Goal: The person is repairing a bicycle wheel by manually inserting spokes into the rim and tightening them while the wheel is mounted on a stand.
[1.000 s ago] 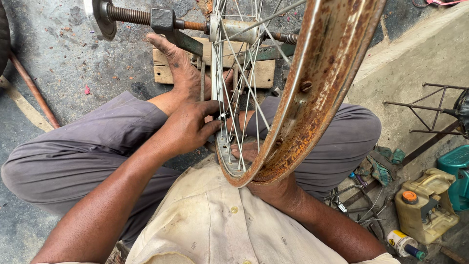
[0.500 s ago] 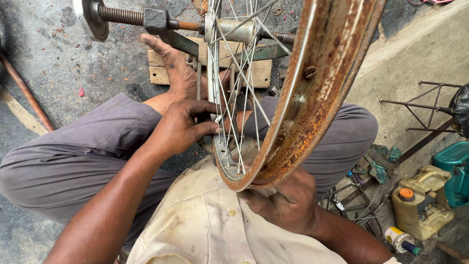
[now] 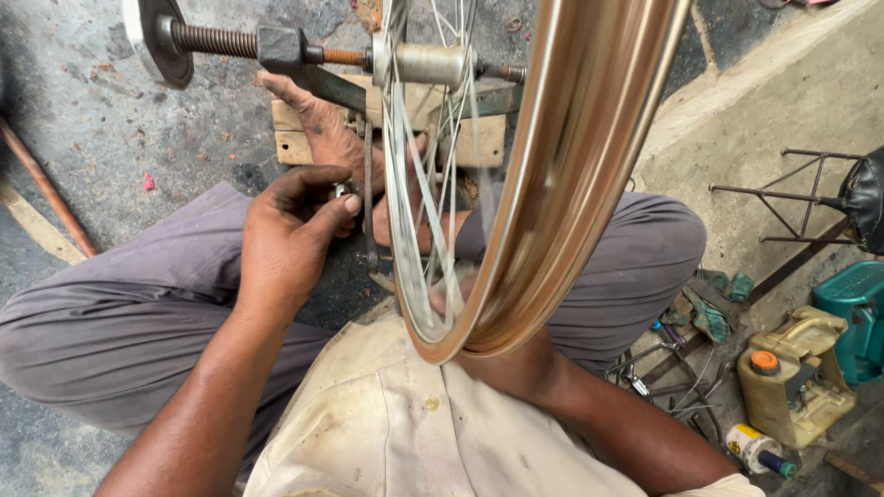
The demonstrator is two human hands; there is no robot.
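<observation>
Clearly the work is mid-way: in the head view the rusty wheel [image 3: 552, 184] stands on its axle in the stand, blurred with spin, the left hand [image 3: 290, 239] pinching a small metal piece at the spokes [image 3: 424, 230]. The right hand [image 3: 516, 368] sits under the rim at six o'clock, fingers hidden, so I cannot tell their grip. At four o'clock lie a tan jug [image 3: 796, 377] with an orange cap and a small white-and-yellow bottle [image 3: 755, 449].
</observation>
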